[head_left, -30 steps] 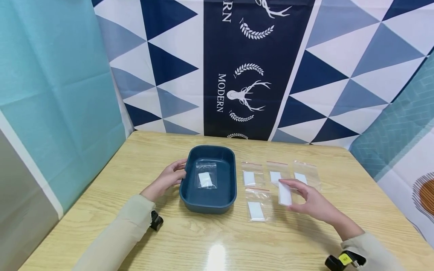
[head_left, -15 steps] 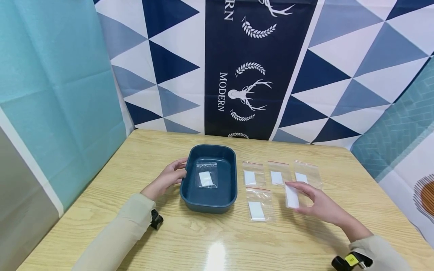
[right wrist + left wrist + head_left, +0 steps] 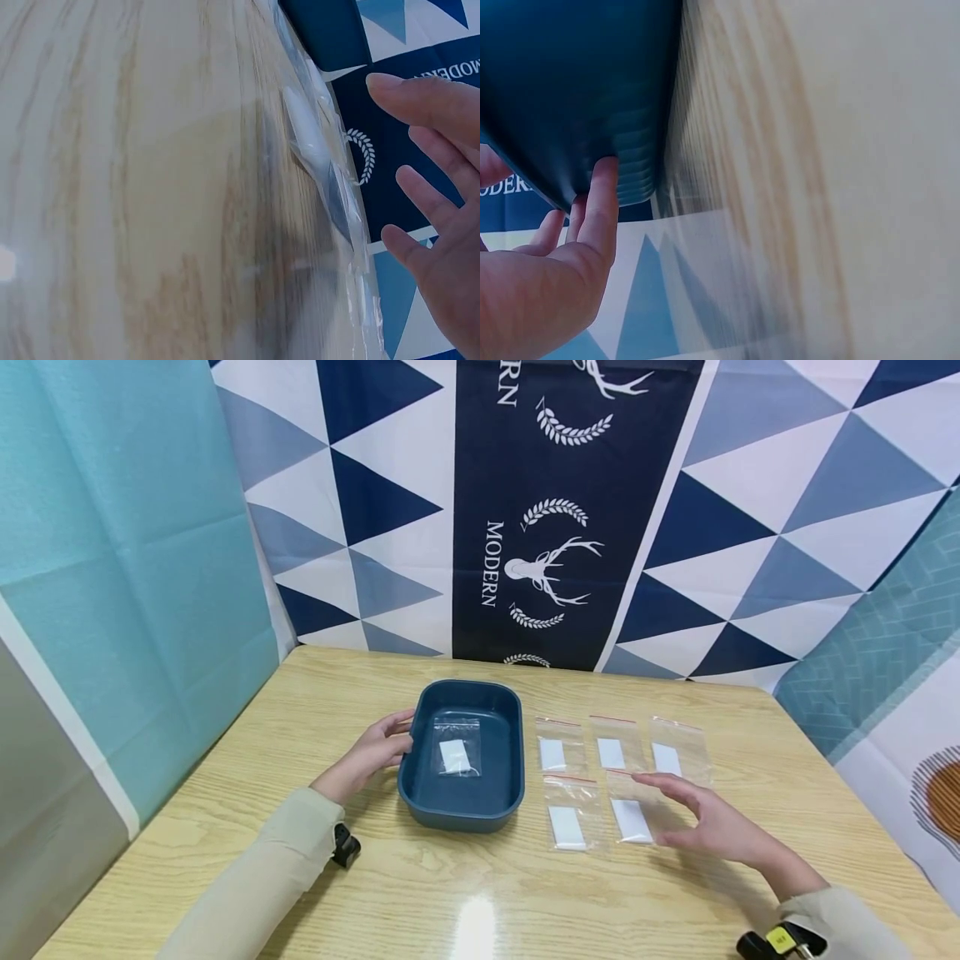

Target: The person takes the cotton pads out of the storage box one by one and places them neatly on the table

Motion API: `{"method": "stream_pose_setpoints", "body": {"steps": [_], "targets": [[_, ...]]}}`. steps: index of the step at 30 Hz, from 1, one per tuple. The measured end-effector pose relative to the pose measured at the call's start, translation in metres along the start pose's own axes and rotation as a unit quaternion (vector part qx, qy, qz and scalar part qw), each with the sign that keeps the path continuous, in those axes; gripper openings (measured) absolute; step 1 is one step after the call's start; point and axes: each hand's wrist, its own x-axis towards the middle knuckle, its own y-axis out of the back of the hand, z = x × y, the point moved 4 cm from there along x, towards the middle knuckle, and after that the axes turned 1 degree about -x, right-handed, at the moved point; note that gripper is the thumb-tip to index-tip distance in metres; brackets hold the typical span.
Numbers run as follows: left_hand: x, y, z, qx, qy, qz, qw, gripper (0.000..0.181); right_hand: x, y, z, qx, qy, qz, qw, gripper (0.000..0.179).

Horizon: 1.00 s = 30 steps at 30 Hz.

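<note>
A dark blue rectangular tub (image 3: 461, 806) stands on the table, with one clear zip bag (image 3: 456, 758) holding a white piece lying inside. My left hand (image 3: 369, 757) rests at the tub's left side. In the left wrist view, its nearly straight fingers (image 3: 602, 202) touch the outer wall. To the right of the tub, my right hand (image 3: 705, 818) hovers with fingers spread beside the front right zip bag (image 3: 632, 821), which lies flat with a white piece in it. In the right wrist view, the right hand (image 3: 442, 195) holds nothing.
A front left zip bag (image 3: 567, 827) lies between the tub and the front right bag. Behind them sits a row of three more: left (image 3: 552, 755), middle (image 3: 611, 753) and right (image 3: 666, 759). The wooden table (image 3: 360, 893) meets a patterned cloth (image 3: 405, 568) at the back.
The zip bag, pinched in my right hand earlier, has been laid flat and let go. My right hand has shifted right and slightly toward me, its fingers parted. My left hand has stayed at the tub.
</note>
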Motion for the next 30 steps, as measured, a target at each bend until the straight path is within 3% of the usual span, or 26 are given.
{"method": "stream_pose_setpoints", "body": {"steps": [8, 17, 25, 30], "targets": [[0.000, 0.001, 0.000, 0.002, 0.002, 0.003, 1.0000, 0.065, 0.011, -0.003, 0.000, 0.049, -0.005, 0.010, 0.9987, 0.068], [-0.002, -0.001, 0.001, -0.002, -0.003, 0.001, 1.0000, 0.066, 0.026, -0.007, -0.001, 0.081, -0.018, 0.061, 0.9947, 0.062], [-0.001, 0.000, -0.001, -0.007, -0.005, -0.006, 0.9999, 0.066, 0.041, -0.015, -0.004, 0.122, 0.015, 0.078, 0.9894, 0.062], [-0.005, -0.002, 0.005, -0.013, 0.005, -0.011, 0.9998, 0.067, 0.051, -0.019, -0.007, 0.125, -0.006, 0.086, 0.9884, 0.064]]}}
